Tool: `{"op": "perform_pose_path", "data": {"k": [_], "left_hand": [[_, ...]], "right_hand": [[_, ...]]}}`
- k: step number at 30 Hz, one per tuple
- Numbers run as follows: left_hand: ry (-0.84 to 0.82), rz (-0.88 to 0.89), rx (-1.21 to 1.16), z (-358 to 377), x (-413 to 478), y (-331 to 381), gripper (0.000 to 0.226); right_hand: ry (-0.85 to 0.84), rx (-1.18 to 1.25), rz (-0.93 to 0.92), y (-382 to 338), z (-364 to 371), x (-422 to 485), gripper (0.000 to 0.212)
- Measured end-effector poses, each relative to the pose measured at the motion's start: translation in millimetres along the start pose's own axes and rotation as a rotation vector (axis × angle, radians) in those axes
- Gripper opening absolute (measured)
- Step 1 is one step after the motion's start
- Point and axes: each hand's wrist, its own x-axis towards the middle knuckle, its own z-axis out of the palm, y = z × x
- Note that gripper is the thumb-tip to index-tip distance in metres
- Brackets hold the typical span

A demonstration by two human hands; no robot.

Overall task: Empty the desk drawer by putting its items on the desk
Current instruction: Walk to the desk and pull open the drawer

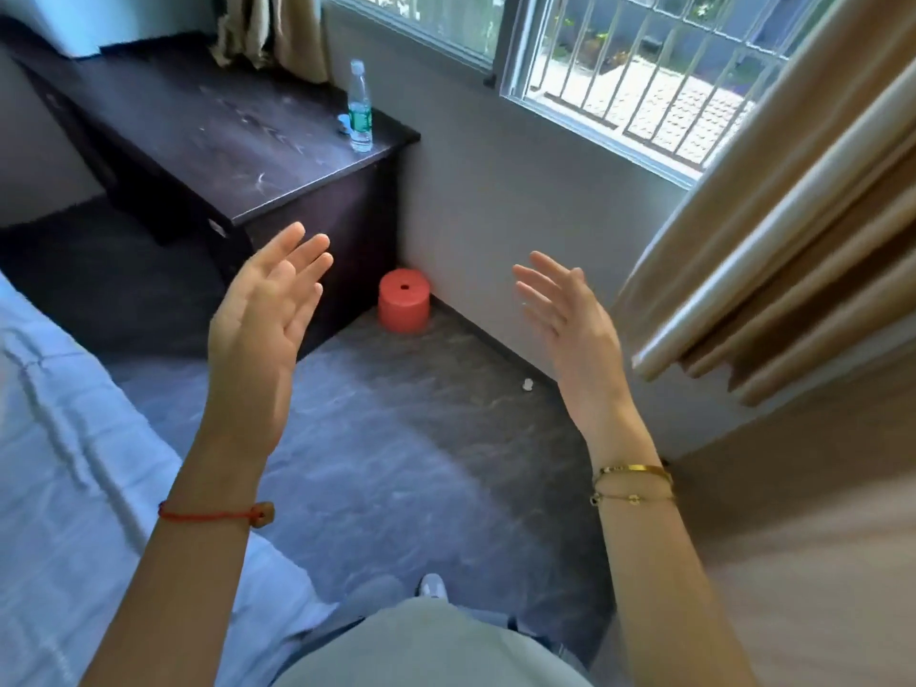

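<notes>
A dark wooden desk (213, 141) stands at the upper left, against the wall under the window. Its front face with drawer fronts (218, 226) looks closed; no contents show. A clear water bottle (359, 109) stands upright near the desk's right edge, with a small blue-white object (343, 123) beside it. My left hand (262, 319) is raised in mid-air before the desk's near corner, palm inward, fingers apart, holding nothing. My right hand (570, 314) is raised to the right, fingers spread, also empty. Both hands are apart from the desk.
A red cylindrical container (404, 301) sits on the grey floor in the corner beside the desk. A bed with white bedding (59, 438) fills the lower left. Beige curtains (793, 240) hang at the right by the barred window (644, 66). A small white scrap (527, 384) lies near the wall.
</notes>
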Motion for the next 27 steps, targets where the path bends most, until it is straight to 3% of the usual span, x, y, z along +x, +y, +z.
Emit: {"op": "perform_pose_path", "data": {"k": [7, 16, 27], "left_hand": [[0.285, 0.087, 0.019, -29.8, 31.3, 2.1, 0.034], [0.619, 0.185, 0.026, -115.1, 77.9, 14.9, 0.031], [0.712, 0.247, 0.08, -240.1, 187.7, 69.7, 0.033]], "right_hand": [[-0.317, 0.017, 0.083, 20.9, 54.9, 96.3, 0.05], [-0.612, 0.017, 0.181, 62.1, 188.7, 180.4, 0.044], [-0.743, 0.055, 0.165, 85.5, 381.6, 264.6, 0.048]]}}
